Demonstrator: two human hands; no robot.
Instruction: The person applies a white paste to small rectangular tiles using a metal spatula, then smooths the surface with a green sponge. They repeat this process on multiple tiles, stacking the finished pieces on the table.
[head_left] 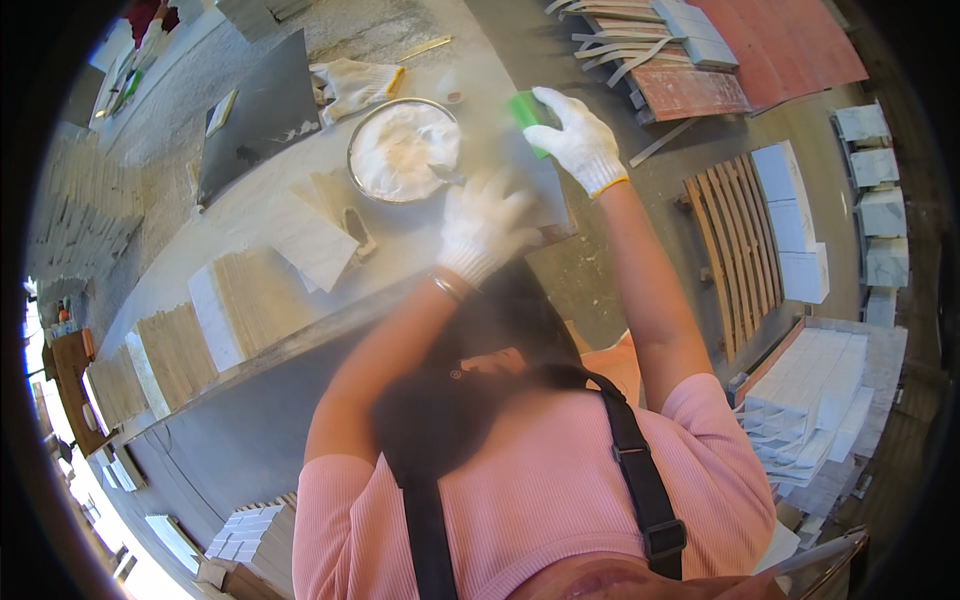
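Note:
In a white knit glove, my right hand (578, 138) closes on a green block (526, 120) at the right edge of the work table (480, 75). The block could be a sponge or an abrasive pad. My left hand (487, 222), gloved too, is over the table's near edge, beside a round metal bowl (354, 170); motion blur smears its fingers. White material (400, 148), powder or paste, fills the bowl. A small grey tool (446, 175) sticks out at the bowl's right rim. Whatever lies under my left hand is hidden or blurred.
Left of the bowl are a dark slab (255, 125), a spare glove (355, 86), loose pale tiles (310, 240) and rows of stacked tiles (255, 300). To the right stand a slatted pallet (735, 255), strapped white stacks (805, 385) and a reddish board (780, 50).

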